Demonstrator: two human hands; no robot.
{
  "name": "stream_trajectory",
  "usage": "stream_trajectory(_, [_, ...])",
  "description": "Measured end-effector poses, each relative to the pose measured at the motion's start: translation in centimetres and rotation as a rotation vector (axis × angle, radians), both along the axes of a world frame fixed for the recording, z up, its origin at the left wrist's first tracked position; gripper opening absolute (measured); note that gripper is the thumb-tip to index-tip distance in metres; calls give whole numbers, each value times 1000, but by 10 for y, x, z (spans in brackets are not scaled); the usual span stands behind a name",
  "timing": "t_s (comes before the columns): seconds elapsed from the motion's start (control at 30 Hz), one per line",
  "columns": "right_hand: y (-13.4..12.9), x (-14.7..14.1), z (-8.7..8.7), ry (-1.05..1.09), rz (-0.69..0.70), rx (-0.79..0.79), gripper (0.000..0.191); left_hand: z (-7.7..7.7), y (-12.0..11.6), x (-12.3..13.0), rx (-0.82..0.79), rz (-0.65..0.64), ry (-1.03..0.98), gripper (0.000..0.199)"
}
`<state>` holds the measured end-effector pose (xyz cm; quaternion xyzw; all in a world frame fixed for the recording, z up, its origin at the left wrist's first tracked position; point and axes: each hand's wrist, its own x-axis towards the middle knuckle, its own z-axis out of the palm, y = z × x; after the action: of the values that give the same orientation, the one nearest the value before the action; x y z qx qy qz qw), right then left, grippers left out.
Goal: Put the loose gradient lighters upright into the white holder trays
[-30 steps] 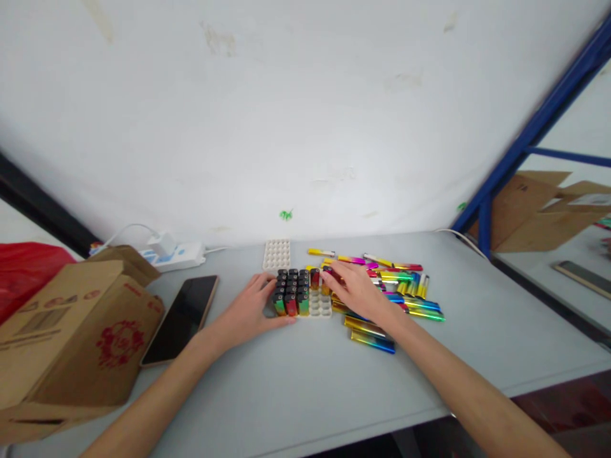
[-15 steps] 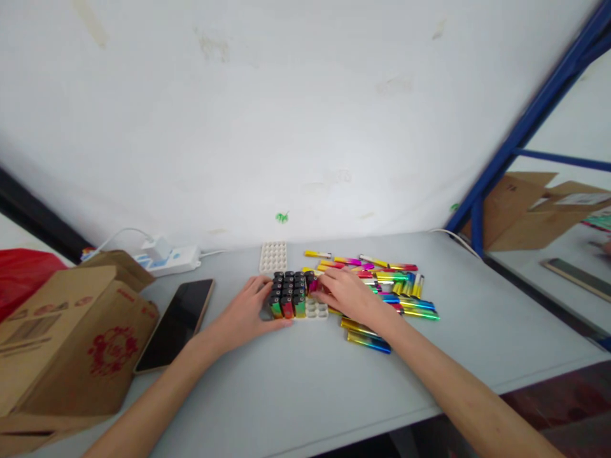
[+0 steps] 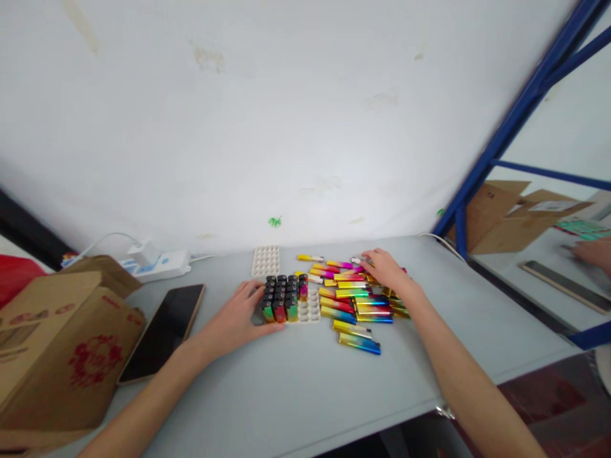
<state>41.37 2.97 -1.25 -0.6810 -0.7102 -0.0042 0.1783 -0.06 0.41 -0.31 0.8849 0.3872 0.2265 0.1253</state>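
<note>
A white tray [image 3: 309,310] with round holes holds several upright lighters [image 3: 280,289], their black tops up; holes on its right side show bare. My left hand [image 3: 241,313] is curled round the tray's left side, thumb along the front, fingers against the lighters. To the right lies a pile of loose lighters [image 3: 351,294] in shiny yellow, red, green, blue and pink. My right hand [image 3: 386,270] is over the pile's far right part, fingers closed at the end of a lighter [image 3: 356,260]; the fingertips are partly hidden.
A second white tray [image 3: 266,261] lies behind, near the wall. On the left are a phone [image 3: 163,331], a cardboard box [image 3: 71,356] and a power strip [image 3: 160,264]. A blue metal frame [image 3: 461,222] stands right; beyond it another person's hand [image 3: 594,251] shows.
My right hand has left the tray and moved right to the loose lighters. A pink-and-yellow lighter now stands in the tray's back right column. My left hand stays at the tray. The view has shifted slightly.
</note>
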Motion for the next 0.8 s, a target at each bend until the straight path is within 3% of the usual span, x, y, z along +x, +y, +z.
stream_trajectory(0.23, [1,-7,1,29,88,-56,25,2,-1,1,-13,11,2,62])
stream_trajectory(0.4, [-2,-17,6,185,109,161,22,0,0,0,-11,13,11,63])
stream_trajectory(0.5, [-6,-32,12,427,52,206,20,0,0,0,-6,13,-4,60])
stream_trajectory(0.67, [-21,-78,26,1079,134,-51,25,-1,0,-1,-9,-3,2,62])
stream_trajectory(0.8, [-34,-109,34,1311,164,-163,36,-1,-1,0,-9,-3,-22,61])
